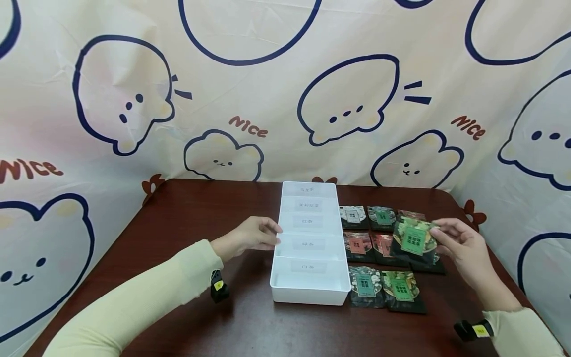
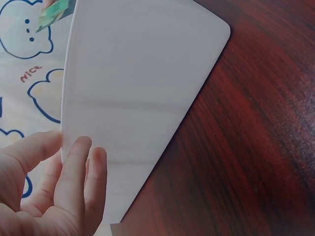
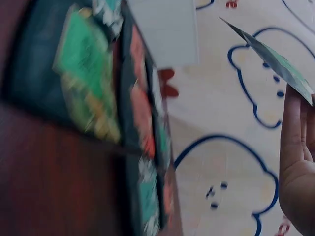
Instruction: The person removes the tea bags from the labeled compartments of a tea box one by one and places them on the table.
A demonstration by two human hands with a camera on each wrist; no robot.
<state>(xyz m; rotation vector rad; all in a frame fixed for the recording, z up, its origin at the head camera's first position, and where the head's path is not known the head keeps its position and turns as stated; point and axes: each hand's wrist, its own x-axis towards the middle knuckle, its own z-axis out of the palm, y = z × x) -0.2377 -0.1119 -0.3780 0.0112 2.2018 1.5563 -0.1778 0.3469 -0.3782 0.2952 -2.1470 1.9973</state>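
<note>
A long white divided box (image 1: pixel 308 295) stands on the table, with labelled compartments in a row. At its left rim my left hand (image 1: pixel 250 237) holds on lightly, thumb and a finger at the edge; in the left wrist view other fingers (image 2: pixel 74 182) lie along the outer wall. To the right of the box my right hand (image 1: pixel 464 248) pinches a tea sachet (image 1: pixel 414 239) with a green label, raised above the other sachets. Seen edge-on in the right wrist view, the held sachet (image 3: pixel 275 61) is thin and flat.
Several tea sachets lie in rows right of the box, among them a white-labelled one (image 1: pixel 353 216), a red-labelled one (image 1: pixel 358 245) and a green-labelled one (image 1: pixel 402 290). The dark wooden table (image 1: pixel 178 218) meets a printed cloth backdrop (image 1: pixel 285 99).
</note>
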